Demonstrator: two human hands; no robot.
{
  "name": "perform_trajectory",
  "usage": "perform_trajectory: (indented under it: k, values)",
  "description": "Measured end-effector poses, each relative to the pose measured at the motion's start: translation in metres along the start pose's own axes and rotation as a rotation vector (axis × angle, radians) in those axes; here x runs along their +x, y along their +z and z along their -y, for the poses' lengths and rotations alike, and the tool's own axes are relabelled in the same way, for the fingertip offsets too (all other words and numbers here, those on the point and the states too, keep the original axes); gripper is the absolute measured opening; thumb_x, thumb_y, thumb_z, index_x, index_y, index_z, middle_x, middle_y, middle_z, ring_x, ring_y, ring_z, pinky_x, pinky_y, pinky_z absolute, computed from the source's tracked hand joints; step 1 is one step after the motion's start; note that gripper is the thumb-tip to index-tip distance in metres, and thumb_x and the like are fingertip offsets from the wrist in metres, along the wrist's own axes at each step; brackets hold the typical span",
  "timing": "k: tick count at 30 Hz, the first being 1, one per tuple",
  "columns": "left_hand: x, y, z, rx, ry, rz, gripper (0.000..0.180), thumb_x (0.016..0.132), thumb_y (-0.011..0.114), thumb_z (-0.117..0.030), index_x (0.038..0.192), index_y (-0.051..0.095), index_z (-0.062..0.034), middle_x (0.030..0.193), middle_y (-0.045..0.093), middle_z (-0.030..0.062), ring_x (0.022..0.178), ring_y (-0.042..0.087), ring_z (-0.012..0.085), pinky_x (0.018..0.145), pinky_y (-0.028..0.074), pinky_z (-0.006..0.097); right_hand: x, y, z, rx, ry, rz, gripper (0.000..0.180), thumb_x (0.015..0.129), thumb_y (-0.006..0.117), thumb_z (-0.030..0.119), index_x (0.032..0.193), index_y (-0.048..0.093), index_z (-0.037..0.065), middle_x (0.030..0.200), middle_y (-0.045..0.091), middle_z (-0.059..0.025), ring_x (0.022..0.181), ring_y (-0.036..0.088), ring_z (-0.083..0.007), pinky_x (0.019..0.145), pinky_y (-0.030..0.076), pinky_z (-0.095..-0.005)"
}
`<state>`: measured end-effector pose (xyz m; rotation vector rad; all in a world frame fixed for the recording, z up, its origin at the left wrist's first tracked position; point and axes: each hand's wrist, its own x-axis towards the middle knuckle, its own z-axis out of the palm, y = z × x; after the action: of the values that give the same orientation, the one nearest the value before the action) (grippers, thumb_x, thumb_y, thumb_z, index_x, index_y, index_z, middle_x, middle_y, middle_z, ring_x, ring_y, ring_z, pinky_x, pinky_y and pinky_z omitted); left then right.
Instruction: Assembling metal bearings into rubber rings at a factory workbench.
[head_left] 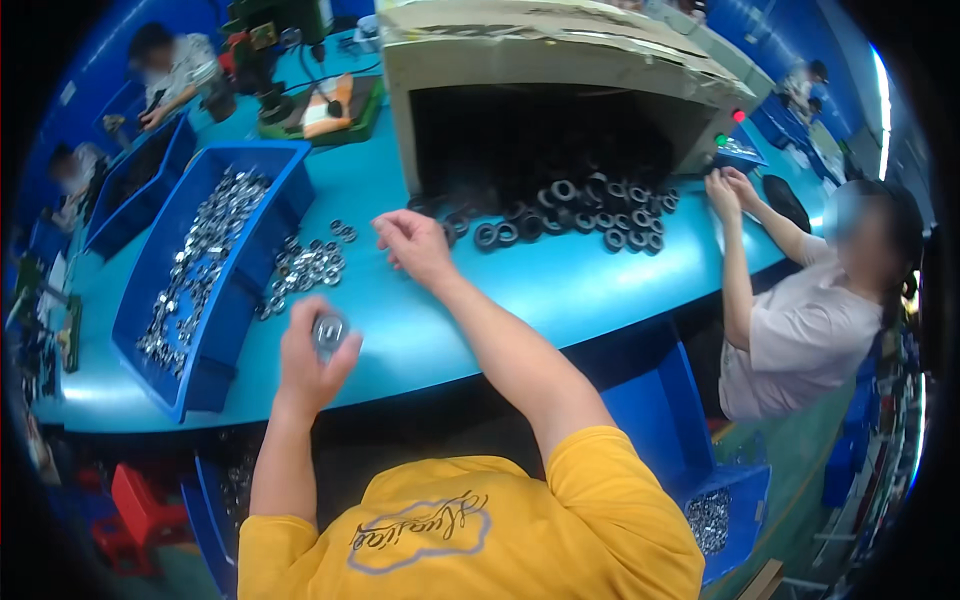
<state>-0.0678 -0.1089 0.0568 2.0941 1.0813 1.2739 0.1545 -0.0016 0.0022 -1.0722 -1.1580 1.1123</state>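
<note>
Head view: left hand point(303, 362) clamped on a blurred shiny part point(329, 334), above the near edge of the counter point(420, 345); right hand point(415, 248) curled, grip cannot be told, beside black rings point(600, 222); loose metal rings point(308, 266) toward the left end.

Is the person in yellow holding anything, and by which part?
The left hand holds a blurred silvery part by its sides; right hand: cannot tell.
</note>
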Motion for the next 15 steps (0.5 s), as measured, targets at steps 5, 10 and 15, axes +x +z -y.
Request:
perform_trajectory:
  k: [5,10,15]
  values:
    - [-0.152,-0.115,0.006,0.437,0.047,-0.112,0.045,0.084,0.083,-0.018,0.117,0.057,-0.0018,0.096,0.062,0.0151,0.082,0.062,0.0316,0.075,0.052,0.039,-0.004,-0.001,-0.002,-0.143,-0.092,-0.023,0.020,0.099,0.072,0.022,0.099,0.077,0.003,0.075,0.071,-0.0019,0.067,0.063,-0.0068,0.061,0.052,-0.0260]
    - [-0.342,-0.210,0.016,0.933,-0.566,-0.166,0.049,0.084,0.084,-0.017,0.124,0.060,-0.0013,0.104,0.063,0.0191,0.093,0.064,0.0392,0.084,0.053,0.044,-0.011,0.006,-0.004,-0.237,-0.142,0.012,0.018,0.097,0.073,0.020,0.098,0.078,0.003,0.073,0.072,-0.0025,0.068,0.064,-0.0072,0.063,0.051,-0.0261]
    - [-0.428,-0.250,0.016,1.323,-1.014,0.156,0.052,0.082,0.083,-0.017,0.128,0.062,-0.0048,0.110,0.065,0.0179,0.105,0.064,0.0406,0.091,0.053,0.049,-0.019,0.009,0.002,-0.328,-0.226,0.030,0.018,0.098,0.073,0.021,0.098,0.078,0.003,0.072,0.071,-0.0042,0.065,0.064,-0.0091,0.062,0.051,-0.0270]
